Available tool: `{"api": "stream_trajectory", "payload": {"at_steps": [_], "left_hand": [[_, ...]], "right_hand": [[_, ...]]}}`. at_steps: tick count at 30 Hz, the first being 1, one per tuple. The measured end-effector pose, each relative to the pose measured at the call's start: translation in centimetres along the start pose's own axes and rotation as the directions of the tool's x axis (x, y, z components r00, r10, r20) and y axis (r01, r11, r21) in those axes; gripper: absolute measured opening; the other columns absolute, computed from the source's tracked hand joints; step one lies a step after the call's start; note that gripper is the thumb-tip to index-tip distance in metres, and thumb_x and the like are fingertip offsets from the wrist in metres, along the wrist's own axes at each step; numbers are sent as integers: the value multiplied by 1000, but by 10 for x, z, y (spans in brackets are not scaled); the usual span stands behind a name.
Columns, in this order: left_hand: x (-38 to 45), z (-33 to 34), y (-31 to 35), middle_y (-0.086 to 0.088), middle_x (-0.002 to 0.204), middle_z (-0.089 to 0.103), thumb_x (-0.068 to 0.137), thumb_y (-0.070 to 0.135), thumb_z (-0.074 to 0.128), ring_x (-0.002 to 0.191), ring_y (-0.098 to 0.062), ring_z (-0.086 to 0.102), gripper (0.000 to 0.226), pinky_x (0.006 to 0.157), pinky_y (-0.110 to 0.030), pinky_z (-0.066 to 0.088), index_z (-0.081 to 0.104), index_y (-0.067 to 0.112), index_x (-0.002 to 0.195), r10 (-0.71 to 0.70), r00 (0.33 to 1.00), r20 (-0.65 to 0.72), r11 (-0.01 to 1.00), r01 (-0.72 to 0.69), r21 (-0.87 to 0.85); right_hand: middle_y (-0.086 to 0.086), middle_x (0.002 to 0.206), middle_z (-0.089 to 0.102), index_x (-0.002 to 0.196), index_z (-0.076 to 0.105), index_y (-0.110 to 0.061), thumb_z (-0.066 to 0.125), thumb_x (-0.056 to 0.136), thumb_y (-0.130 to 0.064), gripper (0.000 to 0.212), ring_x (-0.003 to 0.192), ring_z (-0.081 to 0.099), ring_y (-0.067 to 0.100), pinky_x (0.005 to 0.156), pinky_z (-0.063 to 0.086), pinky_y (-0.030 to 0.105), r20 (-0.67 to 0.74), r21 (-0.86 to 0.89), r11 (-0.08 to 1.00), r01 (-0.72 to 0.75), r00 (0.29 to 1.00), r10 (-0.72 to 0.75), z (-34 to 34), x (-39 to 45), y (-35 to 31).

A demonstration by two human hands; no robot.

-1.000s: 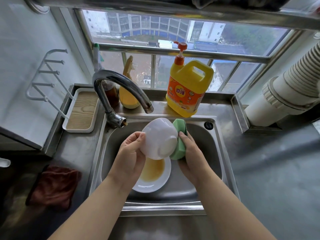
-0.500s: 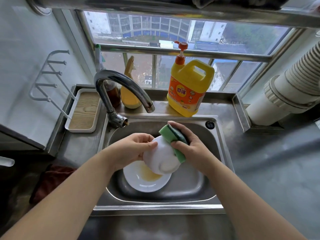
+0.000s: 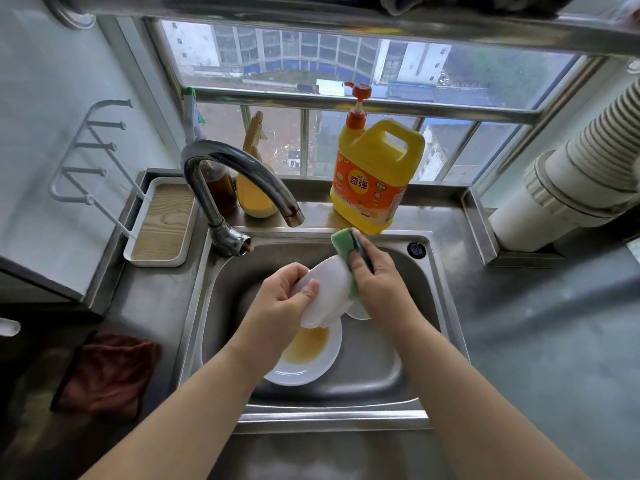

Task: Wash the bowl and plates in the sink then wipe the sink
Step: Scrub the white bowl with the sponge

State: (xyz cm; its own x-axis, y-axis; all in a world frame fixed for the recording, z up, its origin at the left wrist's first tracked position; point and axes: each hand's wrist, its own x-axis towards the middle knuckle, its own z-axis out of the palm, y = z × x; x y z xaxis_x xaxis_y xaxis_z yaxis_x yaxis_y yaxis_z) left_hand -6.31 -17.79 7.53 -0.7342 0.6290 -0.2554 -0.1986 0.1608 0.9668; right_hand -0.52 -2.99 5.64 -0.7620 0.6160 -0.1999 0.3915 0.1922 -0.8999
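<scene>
Gripping a white bowl [image 3: 325,292] with the left hand [image 3: 280,306] above the steel sink [image 3: 381,372] — right hand [image 3: 374,282] pinching a green sponge [image 3: 343,242] against it; stained plate [image 3: 304,355] lying below — window behind.

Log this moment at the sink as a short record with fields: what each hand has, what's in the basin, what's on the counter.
left hand: left hand grips the white bowl, tilted above the sink
right hand: right hand presses the green sponge against the bowl
basin: plate with yellowish residue; edge of another white dish under the right hand
faucet: faucet, no water visible
ledge: yellow detergent jug
counter left: red cloth; wood-lined tray
</scene>
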Motion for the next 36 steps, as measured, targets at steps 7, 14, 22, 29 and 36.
{"api": "stream_trajectory", "payload": {"at_steps": [7,14,22,29,36], "left_hand": [[6,-1,-2,-5,77,65,90,15,56,75,-19,60,9,72,-32,49,65,13,87,4,1000,-16,998,-3,67],[-2,2,-5,-7,70,51,95,10,54,67,-20,46,18,64,-33,39,56,9,77,-6,996,-84,999,3,-33],[4,5,-4,-6,89,70,97,5,48,82,-14,67,17,73,-22,54,63,8,103,-12,999,-47,996,8,-83],[-2,2,-9,-4,66,55,86,15,60,62,-15,50,13,57,-25,44,54,6,79,-16,992,-123,963,-18,-268],[-3,-4,-8,1,66,55,75,12,61,65,-11,54,12,56,-17,48,50,11,71,-68,993,-98,813,-1,-582]], "right_hand": [[-7,144,24,141,39,-38,46,98,-32,44,130,19,8,106,12,15,18,-317,914,253,965,-261,26,-40,-9],[0,133,43,140,44,-28,41,100,-30,40,124,42,14,111,33,34,-14,38,999,-7,1000,7,15,-5,-1],[-9,143,17,143,35,-39,42,99,-33,45,132,21,12,112,24,30,9,-233,940,248,967,-253,37,-46,-20],[0,131,48,138,47,-28,45,99,-31,40,120,47,14,108,38,34,-3,99,995,-15,1000,15,19,-4,-11],[5,116,64,131,52,-22,40,101,-35,35,103,61,20,87,51,38,278,552,697,-458,889,364,7,-9,0]]}}
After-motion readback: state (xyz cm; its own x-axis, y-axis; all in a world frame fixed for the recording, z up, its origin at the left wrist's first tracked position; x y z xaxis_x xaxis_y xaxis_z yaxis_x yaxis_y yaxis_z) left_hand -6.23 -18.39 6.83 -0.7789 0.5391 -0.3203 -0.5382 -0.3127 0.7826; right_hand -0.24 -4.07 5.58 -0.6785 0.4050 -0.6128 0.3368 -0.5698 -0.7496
